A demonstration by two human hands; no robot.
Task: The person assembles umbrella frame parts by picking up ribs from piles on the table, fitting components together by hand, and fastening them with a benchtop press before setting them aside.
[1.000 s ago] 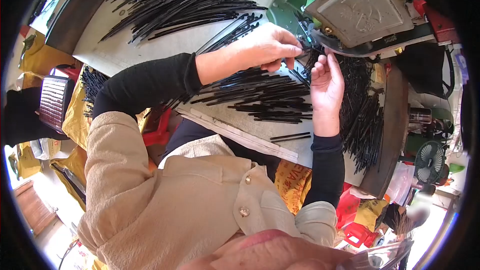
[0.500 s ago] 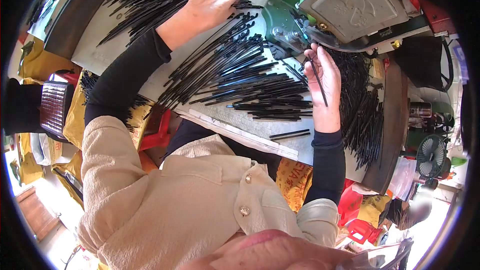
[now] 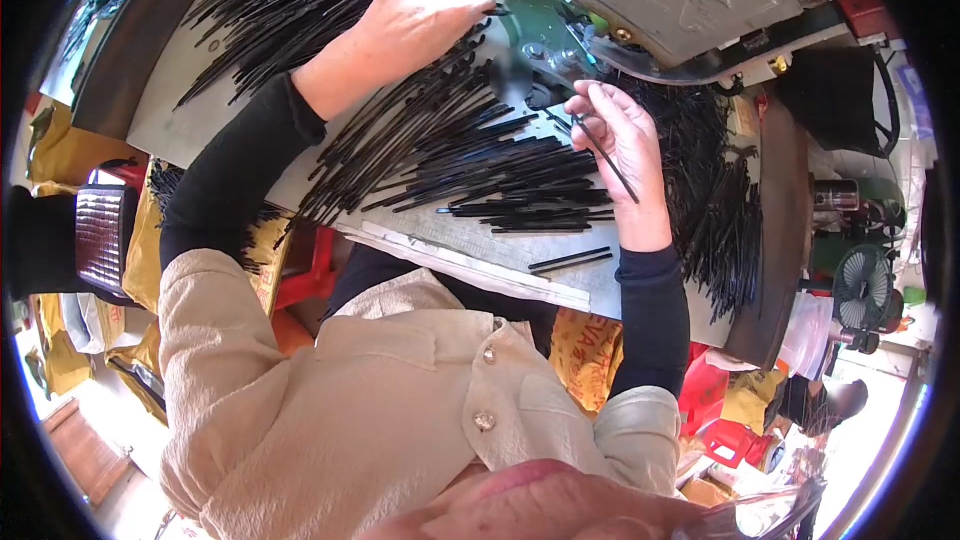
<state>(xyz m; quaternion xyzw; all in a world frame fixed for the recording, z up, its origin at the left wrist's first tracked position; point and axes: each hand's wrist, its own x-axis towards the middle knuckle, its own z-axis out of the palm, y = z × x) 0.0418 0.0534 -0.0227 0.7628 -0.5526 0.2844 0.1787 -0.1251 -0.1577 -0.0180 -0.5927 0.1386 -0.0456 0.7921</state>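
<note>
My left hand (image 3: 415, 35) is raised over the piles at the upper middle, back of the hand up. Its fingers are pinched together at a small dark tip, which I cannot make out. My right hand (image 3: 620, 135) is palm up beside the green machine, fingers curled. A thin black stick (image 3: 612, 165) is held in it, slanting across the palm toward the wrist. Between the hands lie many loose black sticks (image 3: 420, 145), fanned out on the pale tabletop (image 3: 480, 247). Another heap of black sticks (image 3: 290, 5) lies beyond my left forearm.
A green machine with a grey metal cover (image 3: 690, 0) stands at the upper right. Dark tangled sticks (image 3: 710, 210) pile up right of my right arm. Two sticks (image 3: 570, 259) lie near the front edge. A small fan (image 3: 863, 287) and a red container (image 3: 733, 443) are farther right.
My left hand has moved right, away from the far heap. My right hand has shifted slightly left, and its stick is tilted more. The whole view has also shifted a little.
</note>
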